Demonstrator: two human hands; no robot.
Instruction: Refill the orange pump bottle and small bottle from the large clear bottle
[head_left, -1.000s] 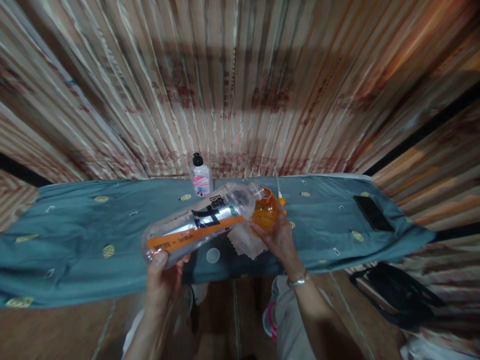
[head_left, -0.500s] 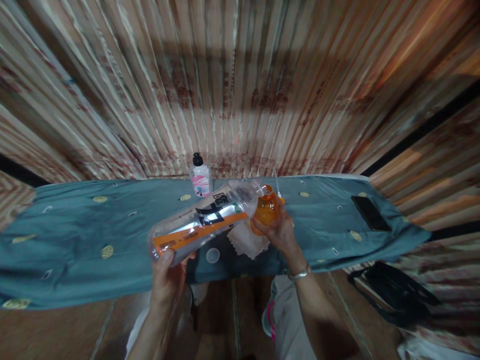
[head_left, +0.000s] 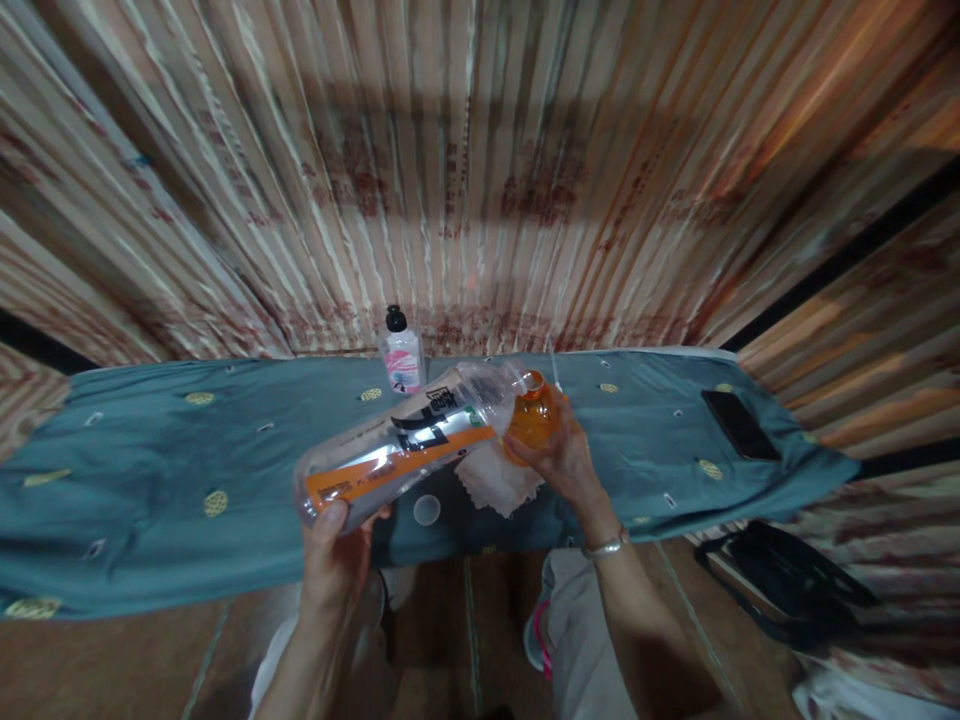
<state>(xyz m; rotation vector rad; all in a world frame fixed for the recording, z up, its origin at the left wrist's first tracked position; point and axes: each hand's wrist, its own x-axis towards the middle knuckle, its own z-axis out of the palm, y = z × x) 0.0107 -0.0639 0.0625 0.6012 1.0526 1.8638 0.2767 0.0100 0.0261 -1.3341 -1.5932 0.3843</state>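
A large clear plastic bottle (head_left: 409, 440) with an orange, silver and black label lies tilted in the air, its neck to the upper right. My left hand (head_left: 337, 550) is closed around its base end. My right hand (head_left: 559, 455) grips a small orange see-through bottle (head_left: 534, 415). The two bottles' necks are close together; whether they touch I cannot tell. Below them on the cloth lie a pale scallop-edged cloth (head_left: 499, 482) and a small round whitish cap (head_left: 427, 510). Part of the pale cloth is hidden by the right hand and the bottles.
A green patterned cloth covers the table (head_left: 150, 470). At the back stands a clear bottle (head_left: 403, 360) with a black top and pink label. A black phone (head_left: 740, 425) lies at the right. Curtains (head_left: 465, 200) hang behind, and a dark bag (head_left: 787, 580) rests low at the right.
Both hands and bottles hold nearly the same pose. The right wrist has shifted very slightly to the right.
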